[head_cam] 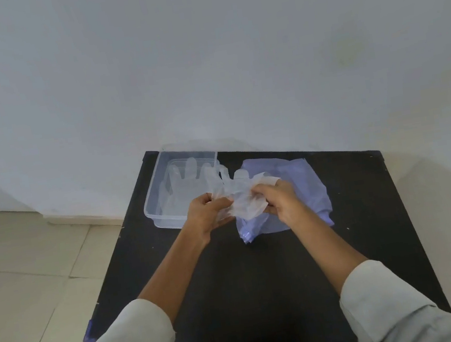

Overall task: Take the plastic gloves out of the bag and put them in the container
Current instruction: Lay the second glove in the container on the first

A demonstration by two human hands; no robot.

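A clear plastic glove is stretched between my two hands above the black table. My left hand pinches its left side and my right hand grips its right side. Under my right hand lies the pale purple plastic bag, flat and crumpled. To the left stands a clear rectangular container, with at least one clear glove lying inside, fingers pointing toward the wall.
The small black table stands against a white wall. Beige floor tiles lie to its left. A strip of purple tape marks the table's near left corner. My pale sleeves fill the bottom of the view.
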